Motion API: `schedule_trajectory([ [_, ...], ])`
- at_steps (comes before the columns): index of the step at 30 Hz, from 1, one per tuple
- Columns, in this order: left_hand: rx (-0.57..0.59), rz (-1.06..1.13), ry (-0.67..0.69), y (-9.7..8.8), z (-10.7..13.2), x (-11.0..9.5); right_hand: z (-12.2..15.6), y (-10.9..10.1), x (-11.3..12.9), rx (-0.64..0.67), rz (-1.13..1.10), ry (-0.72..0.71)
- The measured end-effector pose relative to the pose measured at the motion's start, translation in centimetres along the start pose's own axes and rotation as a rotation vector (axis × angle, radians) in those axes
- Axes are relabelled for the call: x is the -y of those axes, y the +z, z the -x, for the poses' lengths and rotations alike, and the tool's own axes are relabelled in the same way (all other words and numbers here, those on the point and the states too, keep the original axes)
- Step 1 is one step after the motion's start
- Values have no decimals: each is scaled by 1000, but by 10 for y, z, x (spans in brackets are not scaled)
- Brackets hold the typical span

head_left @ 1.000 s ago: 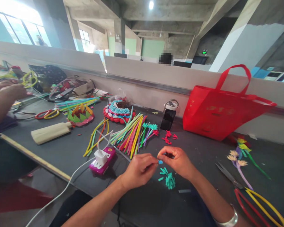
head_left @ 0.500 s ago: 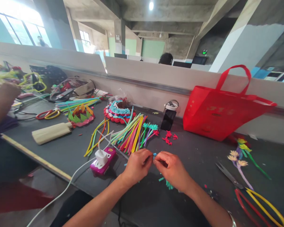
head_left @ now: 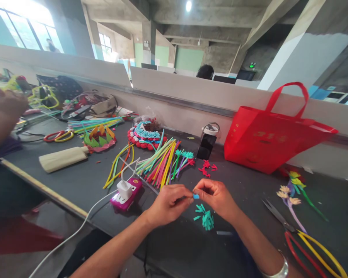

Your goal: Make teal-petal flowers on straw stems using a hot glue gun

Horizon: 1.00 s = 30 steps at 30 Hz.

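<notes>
A small light-blue piece (head_left: 196, 196), perhaps chenille stem or foam, is pinched at the fingertips over the dark table. My right hand (head_left: 220, 199) closes thumb and forefinger on its upper edge. From the other side my left hand (head_left: 169, 204) meets it, thumb and fingers pressed together at its edge; how much of it they grip is partly hidden. Just below the hands lies a pile of short teal pieces (head_left: 208, 221). Small red pieces (head_left: 204, 172) are scattered beyond them. A bundle of coloured chenille stems (head_left: 159, 164) lies behind my left hand, with teal flowers (head_left: 188, 155) at its right end.
Scissors (head_left: 291, 227) with red and yellow handles lie at right, near finished flowers (head_left: 290, 197). A red bag (head_left: 258, 143) and a propped phone (head_left: 207, 146) stand at the back. Left are a pink power strip (head_left: 135, 189) with a white cable and a co-worker's hand (head_left: 11, 104).
Both hands have shifted slightly right, and the blue piece shows more between the fingertips. My right hand has lifted, uncovering more of the teal pile. The co-worker's hand has moved a little.
</notes>
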State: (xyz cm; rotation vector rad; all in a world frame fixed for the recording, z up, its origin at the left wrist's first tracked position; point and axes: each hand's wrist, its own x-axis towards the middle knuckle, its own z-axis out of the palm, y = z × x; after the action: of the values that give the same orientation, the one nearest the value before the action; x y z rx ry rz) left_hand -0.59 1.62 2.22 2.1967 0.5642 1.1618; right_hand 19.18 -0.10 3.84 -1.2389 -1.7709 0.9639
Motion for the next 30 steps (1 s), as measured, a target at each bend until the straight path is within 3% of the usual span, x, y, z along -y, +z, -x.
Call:
schedule_trajectory([
  [5,-183,-41,-98,10,2,3,-3,14,-7,-85,-149,96],
  [11,-256,-80,-161,14,1,5,-1,23,-8,-91,-255,186],
  [15,-282,33,-217,11,-2,4,0,32,-9,-61,-344,236],
  [19,-254,142,-281,6,-4,6,2,31,-5,-17,-358,222],
  [23,-222,106,-279,3,-4,5,5,19,6,-42,-72,55],
  [26,-172,30,-223,3,-3,5,6,13,14,-100,139,-47],
  [30,-54,-44,-139,4,-2,4,5,10,12,-40,186,-41],
])
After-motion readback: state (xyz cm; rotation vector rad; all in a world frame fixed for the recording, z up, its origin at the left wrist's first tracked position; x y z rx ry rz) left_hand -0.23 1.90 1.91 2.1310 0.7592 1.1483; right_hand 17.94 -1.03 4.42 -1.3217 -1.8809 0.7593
